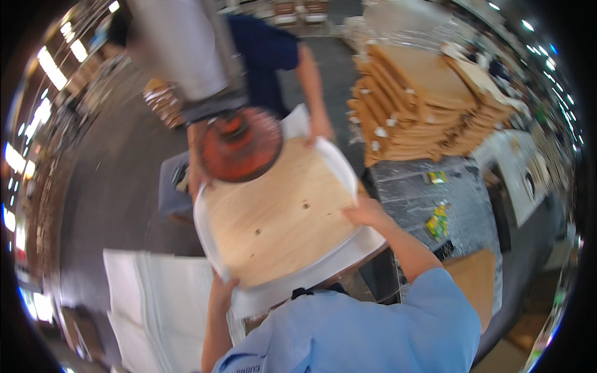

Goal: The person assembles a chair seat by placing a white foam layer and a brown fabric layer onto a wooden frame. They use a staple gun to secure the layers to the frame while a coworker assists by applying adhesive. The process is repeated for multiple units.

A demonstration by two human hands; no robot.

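A light plywood panel (280, 217) with rounded corners and a few small holes lies in front of me, a white soft-looking sheet (208, 239) showing around its edges. My left hand (224, 291) grips the near left corner. At the right edge, my right hand (367, 213) presses its fingers over the rim and the white sheet. Across from me a co-worker's hand (320, 127) holds the far right corner, and the co-worker's other hand is at the far left edge, mostly hidden. A red round disc (239, 144) on a machine head hangs over the far left part.
White sheets (158, 304) are stacked at lower left. On the right, a plastic-covered table (404, 193) carries small yellow-green packets (438, 222) and a brown panel (472, 280). Behind it rises a stack of tan curved panels (423, 93). The grey machine column (180, 50) blocks the upper left.
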